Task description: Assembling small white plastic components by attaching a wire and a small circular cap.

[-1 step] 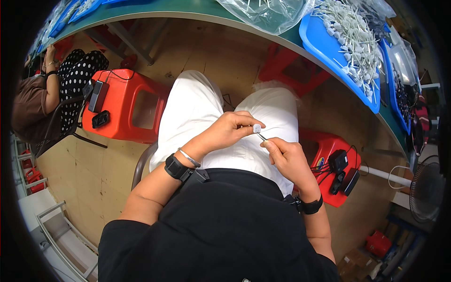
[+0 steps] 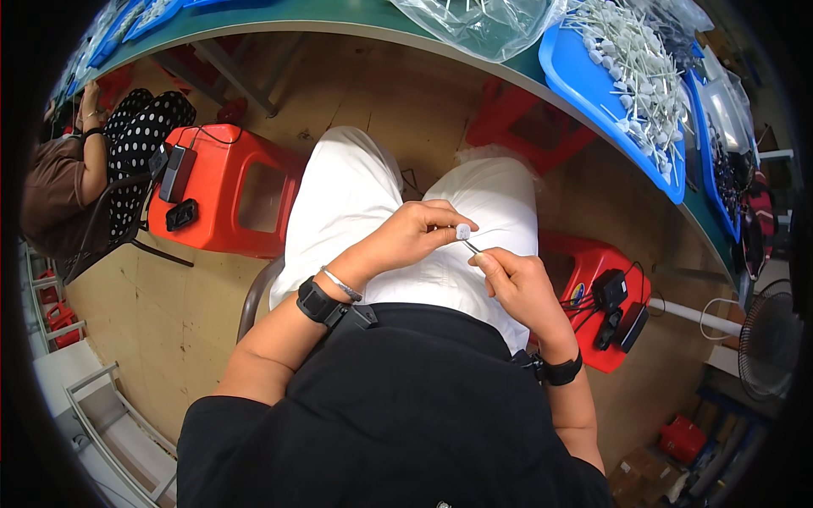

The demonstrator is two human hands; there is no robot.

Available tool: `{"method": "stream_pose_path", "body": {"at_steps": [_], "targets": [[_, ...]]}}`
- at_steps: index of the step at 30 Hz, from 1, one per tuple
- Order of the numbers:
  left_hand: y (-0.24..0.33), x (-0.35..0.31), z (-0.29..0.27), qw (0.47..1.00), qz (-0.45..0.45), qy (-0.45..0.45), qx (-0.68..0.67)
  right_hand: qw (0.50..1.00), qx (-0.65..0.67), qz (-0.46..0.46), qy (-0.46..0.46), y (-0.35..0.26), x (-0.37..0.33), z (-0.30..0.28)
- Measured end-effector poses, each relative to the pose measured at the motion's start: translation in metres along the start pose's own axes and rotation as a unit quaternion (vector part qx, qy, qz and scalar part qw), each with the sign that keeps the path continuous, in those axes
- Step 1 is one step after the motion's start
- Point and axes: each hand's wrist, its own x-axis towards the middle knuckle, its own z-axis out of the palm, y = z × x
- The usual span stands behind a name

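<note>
Above my lap, my left hand (image 2: 405, 234) pinches a small whitish rounded piece (image 2: 462, 231) between thumb and fingertips. My right hand (image 2: 518, 286) grips a thin metal tool (image 2: 471, 246), its kind unclear, with the thumb along it. The tool's tip meets the lower edge of the piece or lies just under it; I cannot tell which. The rest of the tool is hidden in my right fist. On the table at the upper right, a blue tray (image 2: 563, 72) bears a heap of white-headed pieces (image 2: 631, 72) with thin stems.
A green table (image 2: 356, 12) curves across the front, with a clear plastic bag (image 2: 487, 25) on it. Red stools (image 2: 216, 190) flank me, carrying black devices and cables. A fan (image 2: 766, 339) stands at right. At far left sits another person (image 2: 63, 182).
</note>
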Motion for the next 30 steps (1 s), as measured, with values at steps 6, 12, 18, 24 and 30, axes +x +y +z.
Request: {"method": "stream_pose_path", "body": {"at_steps": [6,12,18,24,30], "targets": [[0.003,0.001,-0.001,0.999,0.0,-0.029,0.019,0.983,0.138,0.078,-0.093,0.008,0.004,-0.004],[-0.001,0.002,-0.001,0.998,-0.017,-0.053,-0.001,0.926,0.273,0.182,-0.185,0.009,0.01,-0.01],[-0.002,0.002,0.002,0.992,-0.066,-0.064,-0.091,0.889,0.357,0.194,-0.212,0.021,0.012,-0.009],[-0.002,0.001,0.001,0.99,-0.078,-0.066,-0.101,0.888,0.365,0.177,-0.219,0.023,0.013,-0.006],[0.0,0.002,0.001,0.987,-0.096,-0.069,-0.105,0.896,0.342,0.186,-0.212,0.018,0.012,-0.008]]}}
